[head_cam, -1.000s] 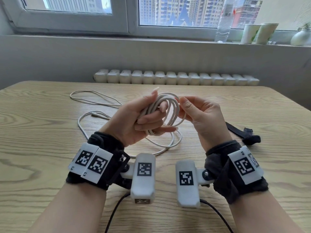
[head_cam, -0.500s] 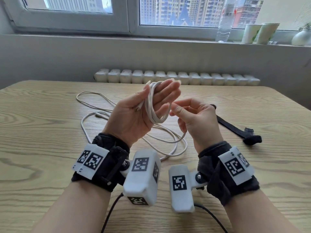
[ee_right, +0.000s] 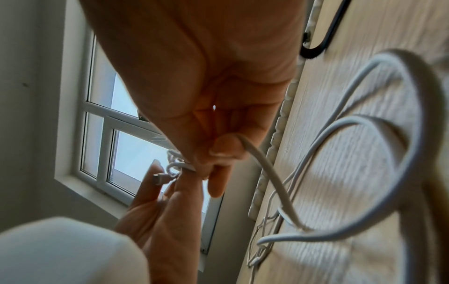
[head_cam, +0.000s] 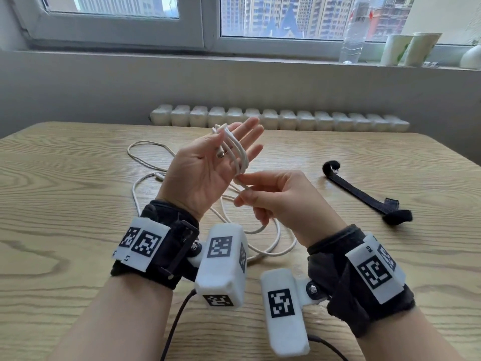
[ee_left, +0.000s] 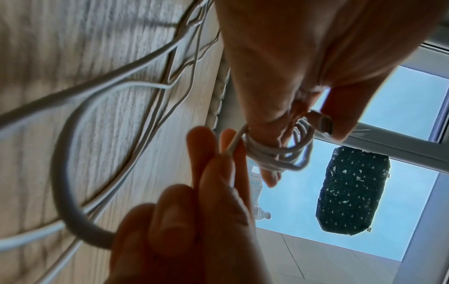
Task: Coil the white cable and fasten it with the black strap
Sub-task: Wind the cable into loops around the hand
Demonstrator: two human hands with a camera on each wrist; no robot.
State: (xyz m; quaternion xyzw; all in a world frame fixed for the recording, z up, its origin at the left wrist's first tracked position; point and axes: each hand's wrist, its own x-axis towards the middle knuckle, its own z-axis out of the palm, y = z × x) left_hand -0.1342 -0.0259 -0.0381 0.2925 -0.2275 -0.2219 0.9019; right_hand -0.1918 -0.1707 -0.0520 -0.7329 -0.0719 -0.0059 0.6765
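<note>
The white cable (head_cam: 238, 155) is wound in several turns round the straight fingers of my left hand (head_cam: 242, 134), which is raised palm-up above the table. Its metal plug (head_cam: 221, 154) lies by the thumb, which pins that end against the index finger; the plug (ee_left: 324, 123) also shows in the left wrist view. Just below those fingers, my right hand (head_cam: 240, 190) pinches the cable's running part between thumb and index finger. The remaining cable (head_cam: 270, 246) lies in loose loops on the table. The black strap (head_cam: 364, 196) lies flat to the right, untouched.
The wooden table (head_cam: 65, 204) stretches to both sides. A row of white blocks (head_cam: 260, 118) lines its far edge. On the window sill stand a clear bottle (head_cam: 352, 35), two paper cups (head_cam: 406, 48) and a white vase (head_cam: 472, 58).
My left hand went from gripping the coil to fingers held straight, palm up and higher. My right hand dropped below the left fingers, still pinching the cable. The loose loops shifted.
</note>
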